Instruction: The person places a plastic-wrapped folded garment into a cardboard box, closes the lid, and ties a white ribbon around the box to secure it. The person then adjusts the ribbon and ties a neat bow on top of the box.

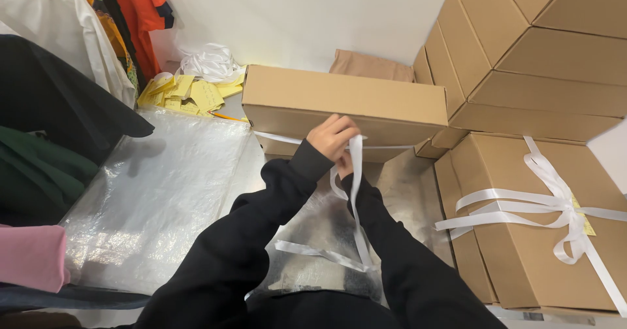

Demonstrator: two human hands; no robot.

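Nearest the camera, two black sleeves [274, 237] are reaching forward over a sheet of bubble wrap [150, 198], and the loose tails of a white ribbon [356, 198] are trailing down across them, one end lying on the plastic-covered surface just below the wrists.

The left hand [334, 136] is closing its fingers around the ribbon at the front edge of the box [339, 103], pinching it tight there, seemingly so the band keeps its tension against the cardboard. The right hand [344, 165] is sitting just beneath, mostly hidden; it seems to be gripping the ribbon too, though I cannot tell how far it is closed.

The box is lying flat beyond the hands, a long shallow brown carton with its lid shut and a thin line of ribbon running along its front face.

To the right, a tied box [535, 237] is wearing a finished white bow, with plain cartons [522, 54] stacked behind it. Far left, yellow tags [186, 94] and hanging clothes [59, 61] are sitting against the wall.
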